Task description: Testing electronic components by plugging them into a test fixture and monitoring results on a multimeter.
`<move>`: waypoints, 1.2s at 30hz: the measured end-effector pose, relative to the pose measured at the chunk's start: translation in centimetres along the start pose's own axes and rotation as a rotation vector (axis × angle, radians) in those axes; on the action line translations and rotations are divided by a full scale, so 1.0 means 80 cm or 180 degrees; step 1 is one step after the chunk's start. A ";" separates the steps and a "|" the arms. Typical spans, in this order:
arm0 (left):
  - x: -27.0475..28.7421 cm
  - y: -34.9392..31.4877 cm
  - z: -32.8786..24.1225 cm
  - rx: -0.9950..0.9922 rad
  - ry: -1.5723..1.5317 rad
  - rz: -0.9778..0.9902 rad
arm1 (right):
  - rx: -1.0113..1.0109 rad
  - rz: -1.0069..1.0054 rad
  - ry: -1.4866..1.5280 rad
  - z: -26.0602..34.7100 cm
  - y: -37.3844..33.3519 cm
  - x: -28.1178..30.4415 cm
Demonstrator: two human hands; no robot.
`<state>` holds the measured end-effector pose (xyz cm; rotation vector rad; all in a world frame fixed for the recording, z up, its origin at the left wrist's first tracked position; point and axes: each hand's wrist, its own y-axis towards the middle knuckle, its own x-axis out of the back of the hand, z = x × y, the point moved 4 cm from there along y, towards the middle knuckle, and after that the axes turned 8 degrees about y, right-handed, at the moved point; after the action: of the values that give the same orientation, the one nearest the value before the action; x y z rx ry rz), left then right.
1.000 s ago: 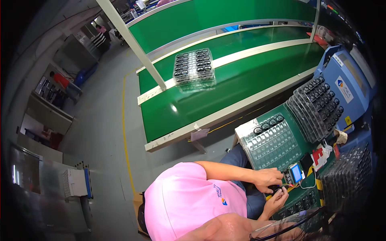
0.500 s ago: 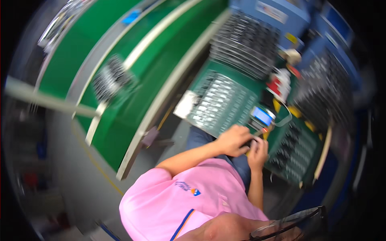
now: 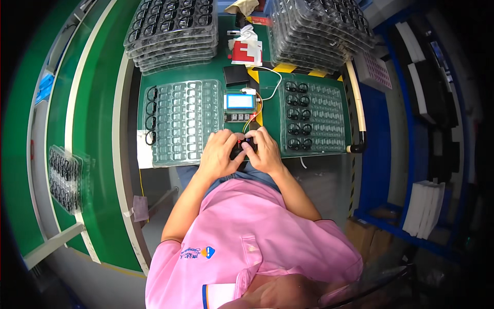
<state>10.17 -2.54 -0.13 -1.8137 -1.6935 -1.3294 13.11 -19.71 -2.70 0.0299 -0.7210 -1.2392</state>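
Observation:
At the near edge of the green mat, my left hand (image 3: 218, 153) and my right hand (image 3: 265, 152) meet, fingers closed around a small black device (image 3: 241, 146) with tiny red and blue spots. Fingers hide most of it, so its exact kind does not show. Thin coloured wires (image 3: 248, 123) run from it to a small module with a lit blue-white screen (image 3: 240, 102). To the left lies a clear moulded tray (image 3: 181, 121) with a column of black looped pieces (image 3: 151, 116). Another clear tray (image 3: 327, 121) on the right holds two columns of similar black pieces (image 3: 298, 114).
Stacked filled trays rise at the back left (image 3: 172, 36) and back right (image 3: 319, 31). Between them lie a black box (image 3: 235, 75), a red-and-white packet (image 3: 247, 52) and a white cable (image 3: 280, 80). A green conveyor (image 3: 105, 129) runs along the left, bearing more trays (image 3: 65, 177).
My view has swung from a tilted, blurred angle to a level one facing the bench. Both hands stay together at the mat's near edge, around the black device.

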 end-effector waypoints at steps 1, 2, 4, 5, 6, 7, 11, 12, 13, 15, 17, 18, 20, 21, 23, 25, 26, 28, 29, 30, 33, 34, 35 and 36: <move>-0.001 -0.001 0.002 0.0013 -0.0083 -0.0021 | 0.0016 0.0057 0.0027 0.001 0.000 0.001; -0.001 -0.003 0.003 0.0026 -0.0166 -0.0042 | 0.0015 0.0074 0.0023 -0.002 -0.003 0.001; 0.003 -0.001 0.004 0.0180 -0.0407 0.0078 | -0.0319 -0.0018 0.0532 -0.016 -0.012 0.004; 0.003 -0.002 0.006 0.0325 -0.0657 0.0210 | -0.0314 -0.0008 0.0530 -0.020 -0.016 0.007; 0.002 -0.003 0.011 0.0331 -0.0655 0.0196 | -0.0742 0.0098 0.0823 -0.030 -0.017 0.010; -0.004 -0.007 0.022 0.0606 -0.1176 0.0189 | -0.1173 0.0205 0.1111 -0.040 -0.020 0.010; 0.002 -0.004 0.048 0.1399 -0.3087 0.0267 | -0.1206 -0.0111 0.2781 -0.027 -0.010 0.018; 0.009 -0.003 0.053 0.1532 -0.3258 0.0175 | -0.1343 -0.0149 0.3069 -0.015 -0.006 0.024; 0.017 -0.002 0.052 0.1538 -0.3436 0.0035 | -0.1476 -0.0193 0.3357 -0.004 -0.002 0.030; 0.035 -0.002 0.048 0.1535 -0.3949 -0.0110 | -0.1405 -0.0133 0.3764 0.028 0.006 0.041; 0.049 -0.003 0.030 0.1367 -0.4380 -0.0146 | -0.1189 -0.0015 0.4465 0.057 0.009 0.048; 0.055 -0.006 0.020 0.1178 -0.4789 -0.0191 | -0.1085 0.0084 0.4489 0.067 0.010 0.050; 0.062 -0.013 0.003 0.1112 -0.5016 -0.0146 | -0.0991 0.0145 0.4517 0.086 0.012 0.055; 0.066 -0.014 -0.009 0.1033 -0.5327 -0.0128 | -0.0878 0.0204 0.4555 0.096 0.014 0.057; 0.069 -0.019 -0.023 0.0823 -0.5786 -0.0090 | -0.0877 0.0207 0.4528 0.111 0.015 0.059; 0.068 -0.023 -0.030 0.0706 -0.6011 -0.0052 | -0.0711 0.0285 0.4557 0.122 0.016 0.060; 0.068 -0.025 -0.034 0.0575 -0.6220 0.0005 | -0.0731 0.0301 0.4548 0.127 0.017 0.060; 0.072 -0.026 -0.043 0.0582 -0.6322 -0.0002 | -0.0649 0.0278 0.4487 0.136 0.019 0.060; 0.074 -0.027 -0.047 0.0584 -0.6409 0.0013 | -0.0669 0.0296 0.4476 0.139 0.019 0.058; 0.075 -0.027 -0.050 0.0590 -0.6425 -0.0010 | -0.0647 0.0292 0.4476 0.142 0.019 0.058; 0.078 -0.030 -0.056 0.0546 -0.6567 -0.0017 | -0.0645 0.0311 0.4452 0.147 0.018 0.054; 0.078 -0.031 -0.058 0.0546 -0.6627 -0.0011 | -0.0642 0.0318 0.4440 0.148 0.018 0.053; 0.078 -0.033 -0.060 0.0547 -0.6685 -0.0007 | -0.0661 0.0334 0.4433 0.150 0.018 0.052; 0.079 -0.033 -0.060 0.0550 -0.6697 -0.0034 | -0.0613 0.0360 0.4410 0.152 0.018 0.051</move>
<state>4.96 -1.71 6.35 -3.0153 -2.0131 1.5575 8.68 -18.44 9.34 0.6148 0.5918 -0.8846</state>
